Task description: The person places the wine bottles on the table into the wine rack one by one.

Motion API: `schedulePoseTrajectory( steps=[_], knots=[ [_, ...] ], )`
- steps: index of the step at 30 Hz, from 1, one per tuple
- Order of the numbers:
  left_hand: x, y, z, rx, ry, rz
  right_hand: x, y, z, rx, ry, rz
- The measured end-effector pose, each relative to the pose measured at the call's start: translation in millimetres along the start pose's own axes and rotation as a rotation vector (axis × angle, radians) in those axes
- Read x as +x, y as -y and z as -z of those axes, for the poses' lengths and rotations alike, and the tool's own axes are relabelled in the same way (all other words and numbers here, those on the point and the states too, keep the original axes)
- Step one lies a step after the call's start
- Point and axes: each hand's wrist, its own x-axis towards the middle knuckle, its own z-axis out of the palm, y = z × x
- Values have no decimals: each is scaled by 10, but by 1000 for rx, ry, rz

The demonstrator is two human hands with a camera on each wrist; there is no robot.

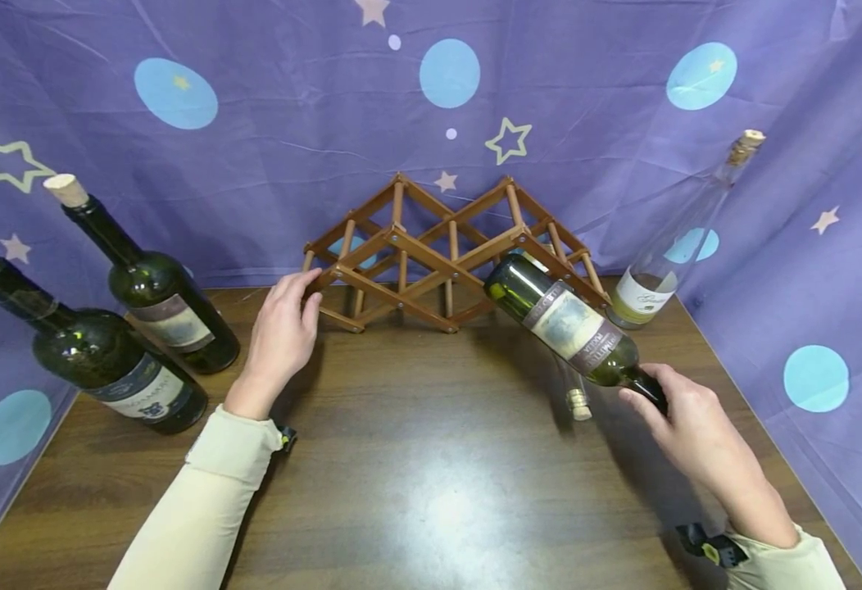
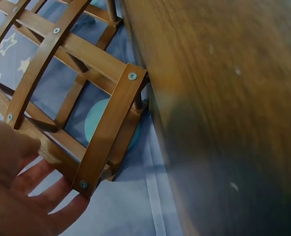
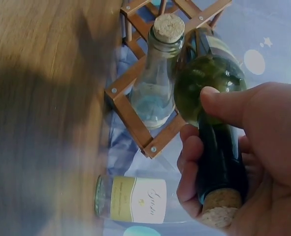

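A brown wooden lattice wine rack (image 1: 424, 254) stands against the cloth backdrop. At its left end my left hand (image 1: 279, 336) holds the frame; in the left wrist view the fingers (image 2: 51, 194) reach around the end slats. My right hand (image 1: 704, 430) grips a dark green wine bottle (image 1: 567, 328) by its corked neck. The bottle is tilted, its base up near the rack's right side and its neck toward me. Below it, a clear corked bottle (image 3: 157, 93) lies in a lower right opening of the rack, partly hidden in the head view.
Two dark green corked bottles, one at the front (image 1: 121, 369) and one behind it (image 1: 169, 303), stand upright on the left. A clear bottle with a pale label (image 1: 645, 295) stands right of the rack. All rest on a brown wooden table (image 1: 401, 459); purple cloth (image 1: 291, 123) borders it.
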Motion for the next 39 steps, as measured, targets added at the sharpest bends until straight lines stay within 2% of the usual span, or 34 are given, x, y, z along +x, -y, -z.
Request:
schedulePoseTrajectory(
  steps=[6,12,19,24,39],
  knots=[
    [40,1,-38,40,-50,42,8,55,-9,10,8,-26],
    [47,11,-57,54,-102,74,-9,173,35,68,82,-67],
    [80,46,-81,56,-141,43,-16,347,98,136,176,-113],
    [90,43,-115,48,-143,49,-26,430,128,167,219,-138],
    [83,33,-130,56,-125,92,103,697,84,288,272,-26]
  ],
)
